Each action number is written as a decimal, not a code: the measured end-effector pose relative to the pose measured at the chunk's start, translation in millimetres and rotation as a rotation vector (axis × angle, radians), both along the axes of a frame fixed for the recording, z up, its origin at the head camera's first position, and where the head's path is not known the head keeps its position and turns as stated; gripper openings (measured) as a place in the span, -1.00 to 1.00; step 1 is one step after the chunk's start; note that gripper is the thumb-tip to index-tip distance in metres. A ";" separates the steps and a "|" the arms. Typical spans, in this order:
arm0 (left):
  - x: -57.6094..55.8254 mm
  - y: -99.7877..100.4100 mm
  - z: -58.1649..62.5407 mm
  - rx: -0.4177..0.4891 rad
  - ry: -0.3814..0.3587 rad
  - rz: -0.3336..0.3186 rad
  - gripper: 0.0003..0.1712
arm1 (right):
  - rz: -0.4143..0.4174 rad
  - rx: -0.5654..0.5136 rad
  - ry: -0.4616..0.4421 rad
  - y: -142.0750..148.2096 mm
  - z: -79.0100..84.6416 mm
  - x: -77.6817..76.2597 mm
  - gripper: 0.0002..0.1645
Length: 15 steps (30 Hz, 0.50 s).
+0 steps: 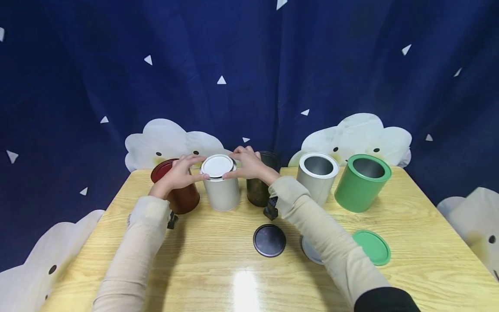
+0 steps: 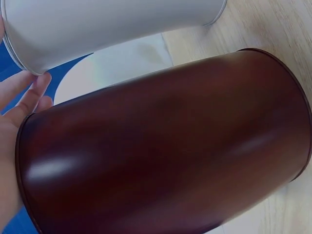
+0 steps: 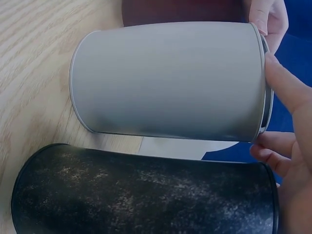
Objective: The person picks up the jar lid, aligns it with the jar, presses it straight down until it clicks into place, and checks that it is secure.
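A white can (image 1: 222,196) stands upright at the back of the table, with a white lid (image 1: 217,165) over its mouth. My left hand (image 1: 180,174) holds the lid's left side, thumb in front and fingers behind. On the opposite side my right hand (image 1: 251,164) pinches the lid's edge the same way. In the right wrist view a dark gap shows between the can's rim and the lid (image 3: 266,83). An uncovered dark red can (image 1: 184,197) is just under my left hand. Behind my right wrist stands a black can (image 1: 255,193) with worn speckles.
Farther right stand an open white can (image 1: 315,184) and an open green can (image 1: 356,188). Loose on the table lie a black lid (image 1: 269,240), a pale lid (image 1: 309,251) partly under my right sleeve, and a green lid (image 1: 372,247). A blue curtain (image 1: 249,86) hangs behind.
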<state>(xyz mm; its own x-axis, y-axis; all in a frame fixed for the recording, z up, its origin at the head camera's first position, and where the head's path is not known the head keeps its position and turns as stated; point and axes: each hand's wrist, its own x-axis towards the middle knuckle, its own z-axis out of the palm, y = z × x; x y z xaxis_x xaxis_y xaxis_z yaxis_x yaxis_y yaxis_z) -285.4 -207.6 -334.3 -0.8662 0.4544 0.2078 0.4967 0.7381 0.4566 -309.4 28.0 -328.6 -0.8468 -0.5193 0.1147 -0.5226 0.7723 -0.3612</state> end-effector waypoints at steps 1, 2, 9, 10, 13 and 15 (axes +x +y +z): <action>0.1 -0.3 -0.3 -0.003 -0.003 0.000 -0.31 | 0.000 0.006 -0.006 -0.2 0.0 0.4 -0.10; 0.1 -0.7 -0.7 -0.005 -0.005 0.000 -0.31 | 0.000 0.013 -0.010 -0.4 -0.2 0.7 -0.11; 0.2 -1.6 -2.7 0.004 -0.007 0.004 -0.30 | 0.007 0.054 -0.018 -1.3 0.2 1.7 -0.12; 0.2 -1.5 -2.5 0.003 -0.008 0.006 -0.29 | 0.008 0.062 -0.019 -1.1 0.4 1.5 -0.13; -0.5 -0.6 -2.0 0.000 -0.012 0.009 -0.29 | 0.013 0.081 -0.019 -0.3 1.0 1.2 -0.13; -0.9 0.7 -1.2 -0.002 -0.015 0.010 -0.29 | 0.016 0.084 -0.018 0.7 1.9 1.1 -0.14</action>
<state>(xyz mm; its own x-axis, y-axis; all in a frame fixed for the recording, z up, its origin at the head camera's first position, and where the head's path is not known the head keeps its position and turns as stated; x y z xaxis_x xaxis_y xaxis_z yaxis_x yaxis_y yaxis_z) -286.4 -207.0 -335.5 -0.8738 0.4462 0.1934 0.4823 0.7441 0.4623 -308.3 28.7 -326.8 -0.8397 -0.5403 0.0546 -0.5293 0.7917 -0.3050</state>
